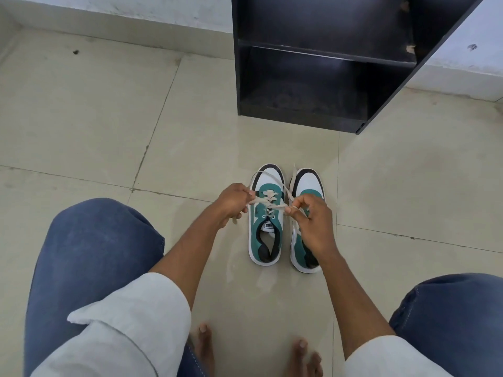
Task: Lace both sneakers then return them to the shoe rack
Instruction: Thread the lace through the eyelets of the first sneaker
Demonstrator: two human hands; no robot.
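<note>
Two white, teal and black sneakers stand side by side on the tiled floor, toes pointing away from me. The left sneaker (265, 235) has a cream lace (268, 198) threaded through its lower eyelets. My left hand (234, 202) pinches one end of that lace at the shoe's left side. My right hand (310, 213) pinches the other end and covers the middle of the right sneaker (309, 180). The lace runs taut between my hands, and its loose tails trail over the toes. The black shoe rack (299, 115) stands just beyond the shoes.
The rack's lower shelves are open toward me and hold nothing visible. A white wall runs behind it. My knees in blue jeans sit at the bottom left and right, with my bare toes (204, 338) on the floor between them.
</note>
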